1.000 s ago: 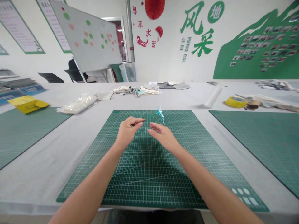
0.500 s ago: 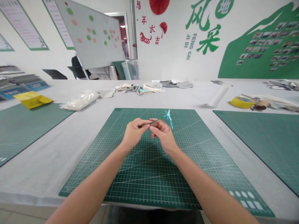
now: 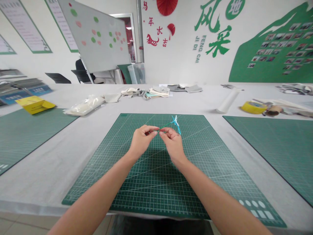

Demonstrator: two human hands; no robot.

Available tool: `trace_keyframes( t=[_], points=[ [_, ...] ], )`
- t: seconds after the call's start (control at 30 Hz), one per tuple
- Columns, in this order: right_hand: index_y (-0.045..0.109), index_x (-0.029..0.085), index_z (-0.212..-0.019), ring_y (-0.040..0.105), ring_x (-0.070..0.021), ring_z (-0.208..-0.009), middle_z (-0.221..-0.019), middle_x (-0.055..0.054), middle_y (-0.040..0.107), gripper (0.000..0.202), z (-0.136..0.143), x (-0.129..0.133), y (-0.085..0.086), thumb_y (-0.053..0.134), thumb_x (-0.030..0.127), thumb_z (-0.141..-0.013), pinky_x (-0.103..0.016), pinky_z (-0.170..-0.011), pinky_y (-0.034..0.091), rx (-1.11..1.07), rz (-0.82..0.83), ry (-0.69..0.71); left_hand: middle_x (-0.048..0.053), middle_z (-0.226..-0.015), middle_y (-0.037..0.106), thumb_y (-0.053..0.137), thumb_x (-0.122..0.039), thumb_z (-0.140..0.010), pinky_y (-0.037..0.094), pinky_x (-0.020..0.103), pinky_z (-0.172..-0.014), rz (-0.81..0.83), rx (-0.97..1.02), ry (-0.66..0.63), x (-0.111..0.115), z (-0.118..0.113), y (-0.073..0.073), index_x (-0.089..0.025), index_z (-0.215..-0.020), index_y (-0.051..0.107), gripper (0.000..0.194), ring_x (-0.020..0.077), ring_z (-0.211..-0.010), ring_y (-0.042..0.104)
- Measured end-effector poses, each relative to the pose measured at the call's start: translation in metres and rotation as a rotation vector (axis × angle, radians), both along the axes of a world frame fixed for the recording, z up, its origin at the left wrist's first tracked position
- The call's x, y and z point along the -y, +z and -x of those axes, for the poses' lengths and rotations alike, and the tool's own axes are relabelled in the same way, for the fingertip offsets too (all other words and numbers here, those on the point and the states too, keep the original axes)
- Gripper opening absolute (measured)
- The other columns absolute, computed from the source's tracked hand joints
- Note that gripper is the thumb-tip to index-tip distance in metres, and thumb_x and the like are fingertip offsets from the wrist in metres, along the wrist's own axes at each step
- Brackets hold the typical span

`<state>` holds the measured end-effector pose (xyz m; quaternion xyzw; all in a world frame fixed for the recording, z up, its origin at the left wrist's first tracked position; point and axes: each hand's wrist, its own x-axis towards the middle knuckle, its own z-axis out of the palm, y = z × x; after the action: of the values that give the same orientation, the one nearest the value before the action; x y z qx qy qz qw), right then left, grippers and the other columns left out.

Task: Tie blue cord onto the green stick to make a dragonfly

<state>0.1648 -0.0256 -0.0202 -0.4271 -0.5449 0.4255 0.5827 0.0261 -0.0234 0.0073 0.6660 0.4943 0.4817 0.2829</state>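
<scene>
A small artificial flower (image 3: 176,123), with light blue and white petals on a thin green stem, is held above the green cutting mat (image 3: 156,182). My left hand (image 3: 143,138) pinches the lower end of the stem between thumb and fingertips. Close beside it, my right hand (image 3: 171,140) is closed with thumb and forefinger together at the stem. The two sets of fingertips nearly touch. The flower head tilts up and to the right, beyond my right hand. Whatever lies between the fingertips is mostly hidden.
More cutting mats (image 3: 274,147) lie to the right and left. A plastic-wrapped packet (image 3: 85,105) and a yellow card box (image 3: 35,103) are at the left. Cloth pieces (image 3: 157,92) lie at the back. A yellow tape roll (image 3: 253,107) sits at the right.
My right hand's fingers have closed into a pinch beside the left fingertips; before, they were more spread under the stem. The flower head has shifted very slightly left.
</scene>
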Motion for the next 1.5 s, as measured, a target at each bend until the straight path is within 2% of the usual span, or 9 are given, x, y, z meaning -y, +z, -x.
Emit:
trace_keyframes(
  t=[0.37,0.53,0.63,0.77,0.97,1.17,1.33,1.43,1.5],
  points=[
    [0.062,0.018,-0.074,0.025,-0.0074,-0.044,-0.050,0.007,0.040,0.021,0.000,0.001,0.005,0.066,0.039,-0.073,-0.024,-0.043,0.020,-0.132,0.109,-0.044,0.004,-0.077,0.066,0.061,-0.028,-0.077,0.042,0.027,-0.065,0.050,0.018,-0.070,0.000,-0.003,-0.005,-0.017,-0.082,0.070,0.015,0.0144,-0.069,0.054],
    [0.062,0.017,-0.075,0.029,-0.0073,-0.044,-0.055,0.004,0.052,0.022,-0.005,0.000,0.008,0.063,0.039,-0.074,-0.023,-0.042,0.020,-0.099,0.105,-0.031,0.001,-0.067,0.059,0.056,-0.035,-0.079,0.033,0.021,-0.048,0.329,0.141,-0.277,0.001,-0.004,0.001,-0.016,-0.085,0.068,0.023,0.0088,-0.052,0.044],
    [0.061,0.017,-0.075,0.028,-0.0070,-0.043,-0.055,0.003,0.053,0.022,-0.006,-0.001,0.008,0.063,0.039,-0.074,-0.023,-0.042,0.020,-0.084,0.109,-0.021,-0.001,-0.063,0.056,0.056,-0.036,-0.078,0.026,0.020,-0.044,0.394,0.183,-0.306,0.001,-0.004,0.003,-0.016,-0.076,0.064,0.022,0.0059,-0.046,0.036],
    [0.061,0.017,-0.072,0.026,-0.0074,-0.042,-0.046,0.008,0.040,0.020,-0.006,-0.002,0.005,0.065,0.037,-0.072,-0.023,-0.043,0.021,-0.071,0.120,-0.012,-0.002,-0.061,0.053,0.055,-0.036,-0.079,0.023,0.022,-0.044,0.381,0.176,-0.295,0.002,-0.004,0.002,-0.016,-0.073,0.062,0.022,0.0060,-0.045,0.031],
    [0.065,0.017,-0.079,0.029,-0.0085,-0.046,-0.054,0.004,0.050,0.022,-0.005,-0.002,0.000,0.062,0.039,-0.076,-0.024,-0.046,0.023,0.007,0.064,-0.021,-0.003,-0.057,0.051,0.054,-0.034,-0.079,0.024,0.023,-0.047,0.336,0.142,-0.217,0.001,-0.004,0.001,-0.016,-0.068,0.061,0.022,0.0068,-0.045,0.030],
    [0.066,0.018,-0.080,0.026,-0.0093,-0.045,-0.048,0.007,0.037,0.020,-0.006,0.003,0.005,0.057,0.036,-0.081,-0.025,-0.045,0.021,0.190,-0.014,-0.048,-0.003,-0.054,0.050,0.054,-0.033,-0.079,0.026,0.024,-0.048,0.294,0.114,-0.166,0.000,-0.002,0.001,-0.016,-0.063,0.060,0.024,0.0077,-0.046,0.030],
    [0.067,0.017,-0.079,0.029,-0.0089,-0.044,-0.046,0.008,0.031,0.020,-0.009,0.004,0.008,0.055,0.034,-0.083,-0.024,-0.046,0.023,0.381,-0.091,-0.101,-0.001,-0.061,0.057,0.052,-0.031,-0.080,0.032,0.023,-0.052,0.220,0.027,-0.104,-0.003,0.000,-0.003,-0.016,-0.071,0.065,0.021,0.0094,-0.051,0.040],
    [0.068,0.018,-0.080,0.034,-0.0092,-0.044,-0.045,0.007,0.034,0.020,-0.010,0.005,0.008,0.054,0.032,-0.084,-0.023,-0.048,0.026,0.520,-0.169,-0.133,0.000,-0.063,0.060,0.052,-0.029,-0.081,0.036,0.024,-0.057,0.169,-0.047,-0.080,-0.005,0.002,-0.005,-0.016,-0.074,0.067,0.021,0.0112,-0.057,0.048],
    [0.068,0.019,-0.082,0.039,-0.0097,-0.045,-0.046,0.006,0.041,0.019,-0.012,0.006,0.009,0.053,0.031,-0.086,-0.023,-0.049,0.027,0.625,-0.212,-0.145,0.000,-0.063,0.061,0.051,-0.028,-0.081,0.037,0.024,-0.059,0.147,-0.097,-0.066,-0.006,0.004,-0.006,-0.016,-0.076,0.068,0.021,0.0120,-0.060,0.051]
  ],
)
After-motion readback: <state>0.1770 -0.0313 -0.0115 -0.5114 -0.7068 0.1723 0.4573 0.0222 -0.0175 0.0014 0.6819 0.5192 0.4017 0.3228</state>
